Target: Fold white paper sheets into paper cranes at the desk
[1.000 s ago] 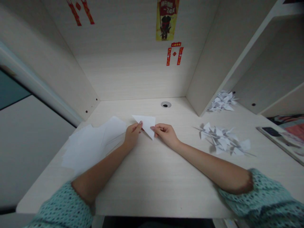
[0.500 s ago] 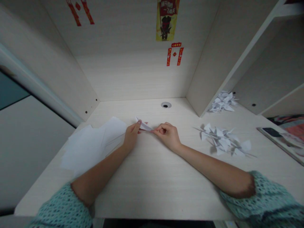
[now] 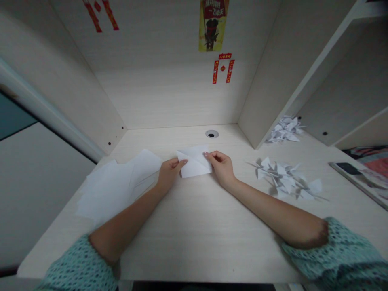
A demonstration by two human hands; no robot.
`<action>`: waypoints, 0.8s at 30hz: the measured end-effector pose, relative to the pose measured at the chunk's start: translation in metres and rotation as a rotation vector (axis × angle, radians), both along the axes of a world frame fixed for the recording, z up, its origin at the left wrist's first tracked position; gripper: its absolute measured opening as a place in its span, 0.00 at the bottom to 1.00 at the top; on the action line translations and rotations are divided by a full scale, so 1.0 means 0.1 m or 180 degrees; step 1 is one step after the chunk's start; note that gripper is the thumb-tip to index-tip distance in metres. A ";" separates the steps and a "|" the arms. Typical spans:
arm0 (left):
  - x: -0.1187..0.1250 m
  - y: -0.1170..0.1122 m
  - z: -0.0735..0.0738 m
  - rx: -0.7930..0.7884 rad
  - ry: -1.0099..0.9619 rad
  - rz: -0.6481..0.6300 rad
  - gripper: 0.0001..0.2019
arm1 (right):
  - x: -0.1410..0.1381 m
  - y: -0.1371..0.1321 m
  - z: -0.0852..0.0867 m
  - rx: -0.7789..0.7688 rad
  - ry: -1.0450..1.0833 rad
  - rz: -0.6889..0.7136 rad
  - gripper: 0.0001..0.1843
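We seem to be at a home or dormitory desk [image 3: 188, 238]. Red stickers [image 3: 215, 72] and a colourful poster [image 3: 211, 40] brighten our panelled nook [image 3: 163, 89].

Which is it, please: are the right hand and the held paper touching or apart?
Touching: the head view shows the right hand pinching the paper near its right edge, thumb on top.

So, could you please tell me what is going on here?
A person is holding a creased piece of white paper at the desk, with the left hand gripping its left side and the right hand its right. To the left lie flat white sheets, overlapping one another. To the right is a cluster of folded paper pieces, with another pile farther back.
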State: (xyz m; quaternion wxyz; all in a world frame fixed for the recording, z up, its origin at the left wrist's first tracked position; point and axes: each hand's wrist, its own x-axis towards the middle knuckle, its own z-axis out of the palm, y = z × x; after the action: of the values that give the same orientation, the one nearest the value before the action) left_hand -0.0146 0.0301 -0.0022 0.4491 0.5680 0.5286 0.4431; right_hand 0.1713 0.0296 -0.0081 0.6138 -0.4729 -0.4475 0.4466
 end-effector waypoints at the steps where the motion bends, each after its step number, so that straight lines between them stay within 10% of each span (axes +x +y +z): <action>1: 0.00 0.00 0.00 0.0007 0.0055 -0.0001 0.17 | 0.00 0.00 0.00 -0.0020 0.0048 -0.0007 0.16; 24: 0.00 -0.01 0.10 -0.0153 -0.0801 0.0362 0.21 | 0.01 0.03 -0.09 0.0522 -0.0169 0.1295 0.14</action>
State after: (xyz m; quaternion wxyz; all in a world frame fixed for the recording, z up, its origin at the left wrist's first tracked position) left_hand -0.0147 0.0291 0.0078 0.4995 0.4661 0.5099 0.5227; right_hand 0.1722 0.0328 -0.0174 0.5355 -0.3329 -0.5845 0.5107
